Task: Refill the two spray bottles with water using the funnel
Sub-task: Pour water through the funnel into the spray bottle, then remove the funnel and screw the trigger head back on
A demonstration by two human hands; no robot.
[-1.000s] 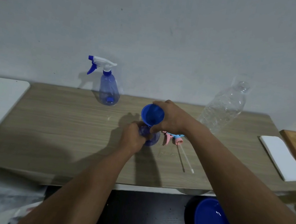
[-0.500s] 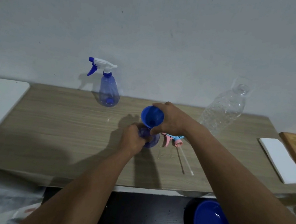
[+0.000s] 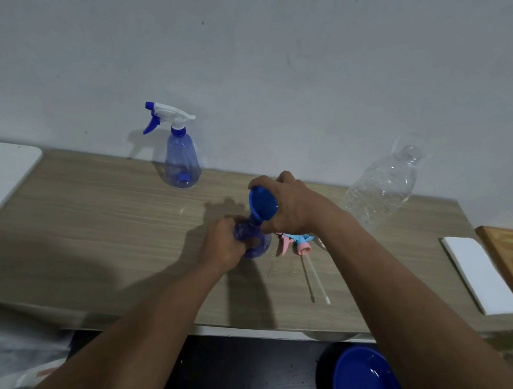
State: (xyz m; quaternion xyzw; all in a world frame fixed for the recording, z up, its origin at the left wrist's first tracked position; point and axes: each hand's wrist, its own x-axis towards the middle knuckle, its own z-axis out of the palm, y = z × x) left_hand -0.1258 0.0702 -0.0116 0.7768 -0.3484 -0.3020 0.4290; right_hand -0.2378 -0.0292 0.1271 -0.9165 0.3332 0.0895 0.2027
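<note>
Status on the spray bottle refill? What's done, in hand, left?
Done: one spray bottle is open; its pink-and-blue trigger head lies on the table. In hand: left hand grips that bottle, right hand seats the blue funnel in its neck. Left: pouring from the clear water bottle, recapping, then the capped second spray bottle.
</note>
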